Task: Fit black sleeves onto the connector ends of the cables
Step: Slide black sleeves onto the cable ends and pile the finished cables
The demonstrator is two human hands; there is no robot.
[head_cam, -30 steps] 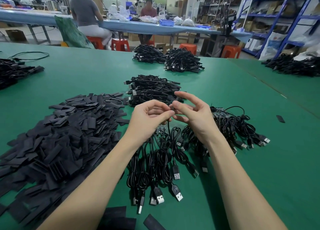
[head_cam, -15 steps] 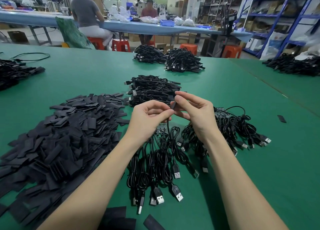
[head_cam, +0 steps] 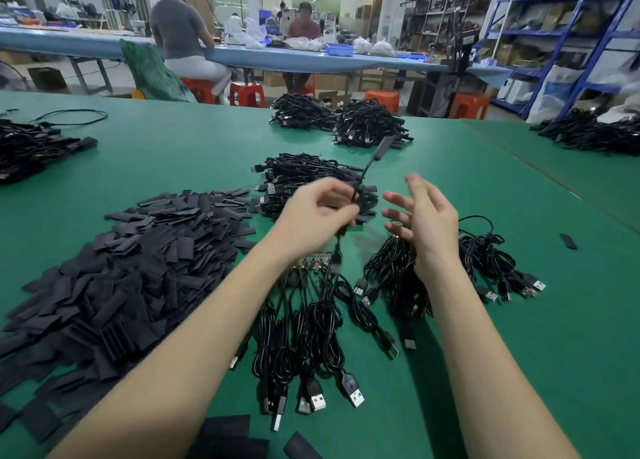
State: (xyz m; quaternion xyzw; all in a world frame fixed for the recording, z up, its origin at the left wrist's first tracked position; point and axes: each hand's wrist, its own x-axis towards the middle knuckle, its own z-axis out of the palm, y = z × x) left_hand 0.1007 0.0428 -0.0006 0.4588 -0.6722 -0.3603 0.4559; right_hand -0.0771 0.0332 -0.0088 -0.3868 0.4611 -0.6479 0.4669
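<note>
Sleeves [head_cam: 138, 268] lie heaped in a broad black pile on the left part of the green desk [head_cam: 173, 153], reaching close to the near edge, with a bare green strip between the pile and a dark cable heap [head_cam: 31, 147] at the far left edge. Just right of the pile, the left hand [head_cam: 311, 216] is raised over the desk, its fingers curled round one black cable [head_cam: 360, 181]. That cable runs up and away from the hand, and its sleeved connector end [head_cam: 382, 147] stands in the air above the middle bundle [head_cam: 304, 181], blurred. Below the left hand, loose cables [head_cam: 311, 337] fan toward the near edge, their USB plugs [head_cam: 353, 393] pointing at the viewer. The right hand [head_cam: 426, 219] hovers beside the left, apart from it, fingers spread and relaxed, holding nothing. Under and right of its wrist lies another tangle of cables [head_cam: 485, 261]. Beyond that the desk is open green out to a seam [head_cam: 554, 181] running diagonally, with a single stray sleeve [head_cam: 568, 241] on the bare surface. Two more bundles [head_cam: 346, 122] sit near the far edge.
</note>
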